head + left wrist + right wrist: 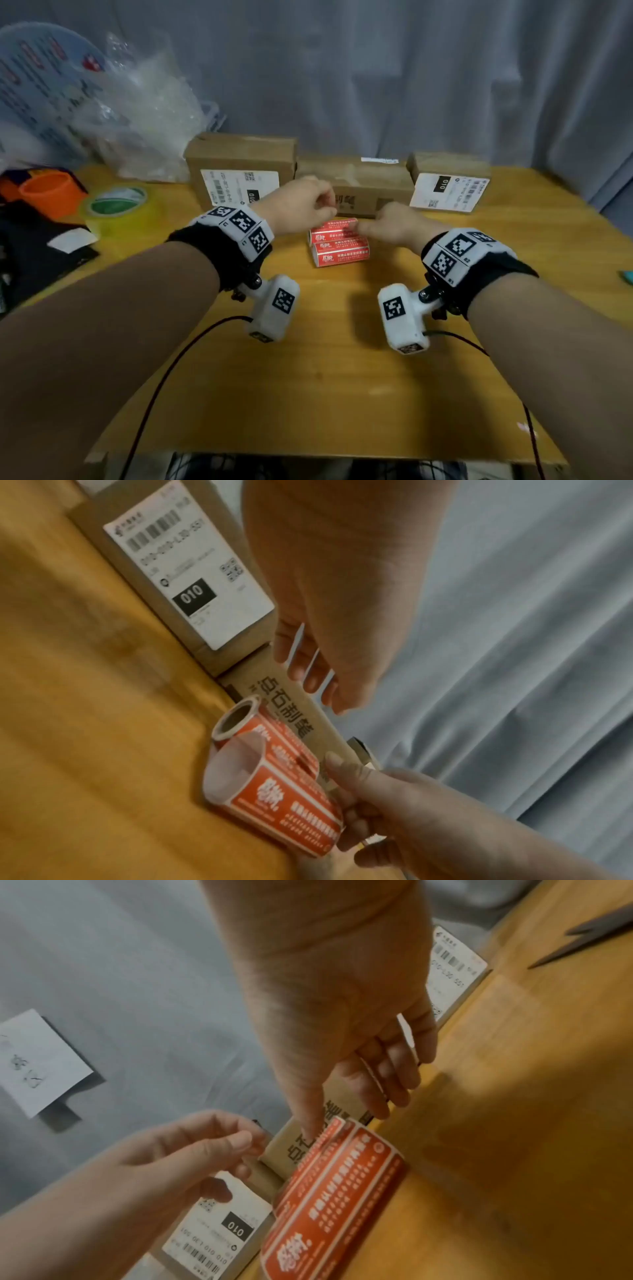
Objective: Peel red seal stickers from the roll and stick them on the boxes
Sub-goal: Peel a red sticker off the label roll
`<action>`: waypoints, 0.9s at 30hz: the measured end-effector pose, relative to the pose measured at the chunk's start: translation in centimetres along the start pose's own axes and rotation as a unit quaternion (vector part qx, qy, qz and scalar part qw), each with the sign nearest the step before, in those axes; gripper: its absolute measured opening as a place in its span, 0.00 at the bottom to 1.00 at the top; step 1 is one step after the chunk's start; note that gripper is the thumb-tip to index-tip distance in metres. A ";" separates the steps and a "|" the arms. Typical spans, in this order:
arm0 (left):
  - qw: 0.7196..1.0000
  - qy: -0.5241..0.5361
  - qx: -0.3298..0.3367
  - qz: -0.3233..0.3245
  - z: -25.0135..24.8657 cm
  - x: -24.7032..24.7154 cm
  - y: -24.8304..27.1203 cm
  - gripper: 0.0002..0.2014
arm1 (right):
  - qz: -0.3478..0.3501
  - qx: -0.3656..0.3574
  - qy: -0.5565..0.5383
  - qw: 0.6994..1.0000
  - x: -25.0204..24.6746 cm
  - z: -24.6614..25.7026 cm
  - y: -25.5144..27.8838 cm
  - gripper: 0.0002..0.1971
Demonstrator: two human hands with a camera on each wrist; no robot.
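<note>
Sticker roll (339,246) lies on the table (325,377) before the cardboard box (363,185), its end gripped by the right hand (394,228), while the left hand (301,202) pinches just above it, on what I cannot tell; no sticker looks applied yet.

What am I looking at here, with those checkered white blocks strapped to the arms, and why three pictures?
No machine here: the two grips are a person's bare hands. The wide picture comes from a head camera; the other two come from white cameras strapped under each wrist, looking along the fingers. The checkered squares are probably tracking markers. On the wooden table stand three cardboard boxes with shipping labels; to the left lie a roll of packing tape and an orange cup. The right grip holds a roll of red labels at its end, thumb on top. The left grip hovers beside it with curled fingers; whether it pinches anything is unclear.
</note>
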State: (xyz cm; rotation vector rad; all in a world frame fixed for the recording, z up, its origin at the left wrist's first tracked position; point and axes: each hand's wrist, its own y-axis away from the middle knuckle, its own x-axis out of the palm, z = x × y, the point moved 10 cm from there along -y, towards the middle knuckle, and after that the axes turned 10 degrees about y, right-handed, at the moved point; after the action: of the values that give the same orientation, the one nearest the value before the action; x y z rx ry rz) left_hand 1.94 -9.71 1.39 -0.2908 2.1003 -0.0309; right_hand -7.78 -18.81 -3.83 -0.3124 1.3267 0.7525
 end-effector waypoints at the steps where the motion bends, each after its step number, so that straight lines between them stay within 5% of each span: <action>1: 1.000 0.010 -0.015 0.003 0.4 0.3 0.1 0.10 | 0.023 0.018 -0.029 0.999 0.6 -0.3 0.1 0.31; 5: 0.997 0.048 -0.063 -0.014 2.4 0.8 0.8 0.10 | 0.055 0.002 -0.190 0.980 2.2 -0.1 0.4 0.21; 11: 0.981 0.172 -0.094 0.000 3.4 1.2 2.5 0.18 | 0.029 -0.103 -0.417 0.903 1.3 2.8 1.0 0.03; 16: 0.937 0.323 -0.134 -0.001 4.0 1.3 3.6 0.19 | 0.026 -0.171 -0.483 0.858 0.5 4.6 1.4 0.12; 22: 0.878 0.454 -0.151 -0.027 4.5 0.7 3.8 0.16 | 0.012 -0.181 -0.492 0.851 -0.3 5.4 1.7 0.13; 27: 0.840 0.510 -0.129 -0.132 5.3 -1.6 3.7 0.20 | -0.010 -0.144 -0.500 0.854 -0.4 4.6 1.3 0.04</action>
State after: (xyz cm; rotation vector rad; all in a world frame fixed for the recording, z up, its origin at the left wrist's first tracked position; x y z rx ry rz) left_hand 6.48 -5.31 -0.53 -0.8784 3.1139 -0.0782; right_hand -5.15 -15.24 -2.09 -0.1239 0.2181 0.9119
